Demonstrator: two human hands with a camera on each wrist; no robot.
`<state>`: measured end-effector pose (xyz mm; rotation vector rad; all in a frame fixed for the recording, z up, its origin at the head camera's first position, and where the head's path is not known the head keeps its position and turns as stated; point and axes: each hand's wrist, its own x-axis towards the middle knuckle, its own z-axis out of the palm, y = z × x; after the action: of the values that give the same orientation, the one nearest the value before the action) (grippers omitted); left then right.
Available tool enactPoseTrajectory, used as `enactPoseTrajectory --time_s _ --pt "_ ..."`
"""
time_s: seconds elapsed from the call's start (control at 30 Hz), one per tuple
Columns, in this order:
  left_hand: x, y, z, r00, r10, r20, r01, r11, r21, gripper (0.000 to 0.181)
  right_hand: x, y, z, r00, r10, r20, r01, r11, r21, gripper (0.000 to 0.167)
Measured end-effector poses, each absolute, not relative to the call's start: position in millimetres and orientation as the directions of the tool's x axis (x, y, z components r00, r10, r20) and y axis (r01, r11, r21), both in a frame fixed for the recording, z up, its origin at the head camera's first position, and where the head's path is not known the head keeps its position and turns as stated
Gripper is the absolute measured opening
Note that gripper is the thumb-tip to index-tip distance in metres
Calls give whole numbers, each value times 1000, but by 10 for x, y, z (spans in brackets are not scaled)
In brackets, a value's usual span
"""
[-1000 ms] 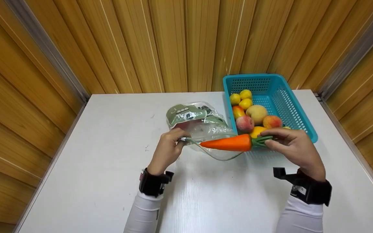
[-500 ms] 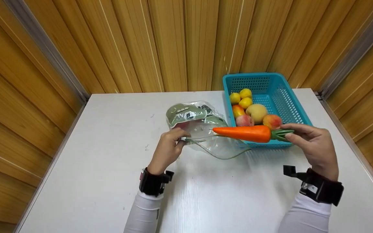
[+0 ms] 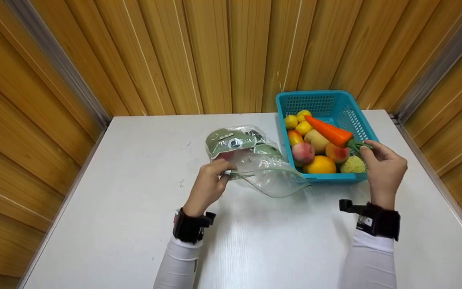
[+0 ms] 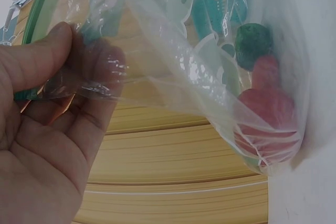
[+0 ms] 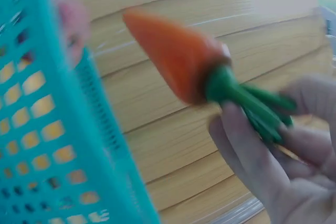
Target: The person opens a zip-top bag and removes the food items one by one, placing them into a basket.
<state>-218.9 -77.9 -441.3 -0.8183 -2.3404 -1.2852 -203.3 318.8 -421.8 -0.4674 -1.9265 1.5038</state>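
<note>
My right hand (image 3: 385, 166) pinches an orange carrot (image 3: 329, 130) by its green stalks and holds it above the teal basket (image 3: 323, 178), the tip pointing to the far left. In the right wrist view the carrot (image 5: 170, 56) hangs over the basket's side, slightly blurred. A clear zip bag (image 3: 277, 184) with a green cartoon print lies on the table, its mouth gaping toward me. The left corner of that mouth is pinched between thumb and fingers of my left hand (image 3: 209, 184). Through the plastic, the left wrist view shows a red thing (image 4: 265, 119) and a dark green round thing (image 4: 253, 45) inside.
The basket holds several fruits: small yellow ones (image 3: 304, 128), a large pale peach (image 3: 315, 140), a pinkish peach (image 3: 303, 153), an orange (image 3: 320, 165) and a bumpy yellow-green one (image 3: 353, 164). Wood-patterned walls (image 3: 231, 56) enclose the white table (image 3: 142, 180).
The carrot has moved from over the bag's mouth to the right and back, over the basket, and now tilts. The left hand and bag have hardly moved.
</note>
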Motion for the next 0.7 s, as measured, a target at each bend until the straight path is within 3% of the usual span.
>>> enactPoseTrajectory --time_s 0.2,0.37,0.5,0.7 --pt "-2191 -780 -4419 -771 317 552 636 427 643 19 -2153 3166 -4375 -640 669 379 -6 488 -873 28" --pt "-2201 -776 -4424 -775 319 545 631 425 649 18 -2214 3196 -4486 -616 660 430 20 559 -829 28" --pt "-2200 -777 -4426 -779 321 539 627 428 651 18 -2257 3222 -4557 -629 634 450 17 590 -807 28" --pt "-2200 -773 -4421 -780 318 539 625 428 653 18 -2293 3270 -4585 -703 570 425 36 625 -779 32"
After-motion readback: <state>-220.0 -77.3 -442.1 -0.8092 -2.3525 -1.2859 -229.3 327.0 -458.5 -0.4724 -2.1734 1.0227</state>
